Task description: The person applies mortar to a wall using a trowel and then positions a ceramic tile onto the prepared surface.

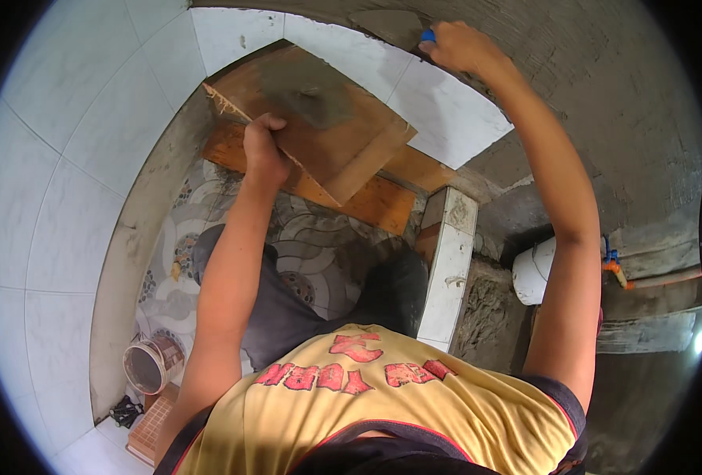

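Observation:
My left hand (pixel 265 150) grips the near left edge of a square brown wooden board (pixel 351 154), thumb on top. A thin smear of wet grey mortar (pixel 307 93) with a small lump lies on the board. At the top, my right hand (pixel 463 49) is closed round the blue handle of a trowel (pixel 427 36). Its grey blade appears to lie against the grey plastered wall (pixel 588 71), just above the white tiles (pixel 446 99); blade and mortar are hard to tell apart there.
An orange-brown plank (pixel 375 207) lies below the board. A tiled ledge (pixel 448 269) runs at the right, beside a white bucket (pixel 529 273) and an orange pipe with a blue tap (pixel 616 265). At lower left stand a small bucket (pixel 145 368) and a brown basket (pixel 149 427).

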Tool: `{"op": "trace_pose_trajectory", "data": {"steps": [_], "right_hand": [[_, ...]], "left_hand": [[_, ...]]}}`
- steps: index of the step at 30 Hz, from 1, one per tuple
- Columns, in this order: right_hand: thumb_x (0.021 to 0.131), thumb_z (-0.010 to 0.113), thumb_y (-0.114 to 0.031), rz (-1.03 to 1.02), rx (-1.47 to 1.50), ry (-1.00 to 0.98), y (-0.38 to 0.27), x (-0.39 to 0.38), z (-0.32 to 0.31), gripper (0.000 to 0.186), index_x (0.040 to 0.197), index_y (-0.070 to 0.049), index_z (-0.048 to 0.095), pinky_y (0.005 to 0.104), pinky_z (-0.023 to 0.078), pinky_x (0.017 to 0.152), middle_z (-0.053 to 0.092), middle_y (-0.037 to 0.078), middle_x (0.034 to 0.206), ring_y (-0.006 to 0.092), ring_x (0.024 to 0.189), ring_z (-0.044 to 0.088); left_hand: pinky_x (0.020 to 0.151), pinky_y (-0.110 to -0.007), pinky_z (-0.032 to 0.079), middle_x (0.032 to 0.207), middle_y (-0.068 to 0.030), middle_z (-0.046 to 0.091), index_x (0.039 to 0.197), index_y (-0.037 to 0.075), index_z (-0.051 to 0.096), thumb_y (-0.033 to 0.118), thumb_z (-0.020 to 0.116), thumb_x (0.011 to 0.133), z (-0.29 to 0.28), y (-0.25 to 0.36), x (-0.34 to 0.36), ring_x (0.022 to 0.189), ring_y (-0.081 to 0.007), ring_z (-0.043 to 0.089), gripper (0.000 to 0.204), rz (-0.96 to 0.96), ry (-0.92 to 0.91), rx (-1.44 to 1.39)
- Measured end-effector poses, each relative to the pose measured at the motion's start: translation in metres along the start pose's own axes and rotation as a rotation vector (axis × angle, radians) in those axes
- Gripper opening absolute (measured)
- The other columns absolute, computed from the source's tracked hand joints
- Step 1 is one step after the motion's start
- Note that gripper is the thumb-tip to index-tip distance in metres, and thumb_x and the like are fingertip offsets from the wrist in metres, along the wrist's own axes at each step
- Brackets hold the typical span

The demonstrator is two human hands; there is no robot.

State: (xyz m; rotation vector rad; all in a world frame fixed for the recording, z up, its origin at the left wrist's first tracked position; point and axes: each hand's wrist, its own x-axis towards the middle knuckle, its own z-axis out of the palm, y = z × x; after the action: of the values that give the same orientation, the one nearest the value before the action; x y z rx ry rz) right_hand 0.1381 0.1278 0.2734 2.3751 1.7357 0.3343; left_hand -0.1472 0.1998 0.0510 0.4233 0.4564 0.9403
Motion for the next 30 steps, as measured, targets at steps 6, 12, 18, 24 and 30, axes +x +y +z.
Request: {"op": "trace_pose_trajectory", "data": {"steps": [6,12,18,24,30], "right_hand": [[0.086,0.054,-0.019,-0.093,-0.047,-0.032,-0.073,0.01,-0.041,0.037,0.108,0.006,0.071,0.049,0.053,0.088,0.069,0.027,0.11,0.0411,0.102,0.068],[0.087,0.053,-0.018,-0.18,-0.116,-0.017,-0.065,0.012,-0.046,0.035,0.103,0.007,0.072,0.0494,0.054,0.087,0.07,0.028,0.108,0.0423,0.099,0.069],[0.087,0.053,-0.019,0.111,-0.047,-0.07,-0.078,-0.014,-0.073,0.037,0.104,0.008,0.071,0.0501,0.052,0.087,0.069,0.029,0.106,0.0415,0.098,0.069],[0.088,0.051,-0.02,-0.056,-0.035,-0.14,-0.102,0.005,-0.069,0.039,0.109,0.008,0.07,0.0508,0.052,0.085,0.07,0.025,0.113,0.0408,0.099,0.069],[0.089,0.051,-0.022,-0.112,-0.03,-0.068,-0.097,0.01,-0.036,0.039,0.109,0.003,0.072,0.0504,0.053,0.084,0.071,0.023,0.112,0.0396,0.099,0.07]], "left_hand": [[0.078,-0.037,0.056,0.084,-0.0085,0.063,0.074,0.004,0.057,0.008,0.052,0.075,0.004,0.002,-0.004,0.079,-0.0235,0.062,0.006,0.095,0.02,0.025],[0.075,-0.038,0.055,0.086,-0.009,0.06,0.08,0.004,0.057,0.004,0.053,0.075,0.018,0.004,-0.013,0.08,-0.0246,0.061,0.006,0.052,0.07,-0.01],[0.075,-0.038,0.055,0.088,-0.01,0.061,0.083,0.002,0.057,0.004,0.052,0.076,0.009,0.012,-0.017,0.079,-0.0247,0.061,0.009,0.047,0.079,-0.008],[0.077,-0.038,0.055,0.092,-0.0106,0.062,0.089,0.001,0.059,0.004,0.052,0.076,0.018,0.002,-0.011,0.084,-0.0246,0.062,0.015,-0.019,0.04,-0.019],[0.087,-0.044,0.056,0.097,-0.0134,0.066,0.096,0.0,0.062,0.008,0.051,0.076,0.001,0.017,-0.017,0.092,-0.0303,0.066,0.024,-0.019,0.101,-0.035]]}}
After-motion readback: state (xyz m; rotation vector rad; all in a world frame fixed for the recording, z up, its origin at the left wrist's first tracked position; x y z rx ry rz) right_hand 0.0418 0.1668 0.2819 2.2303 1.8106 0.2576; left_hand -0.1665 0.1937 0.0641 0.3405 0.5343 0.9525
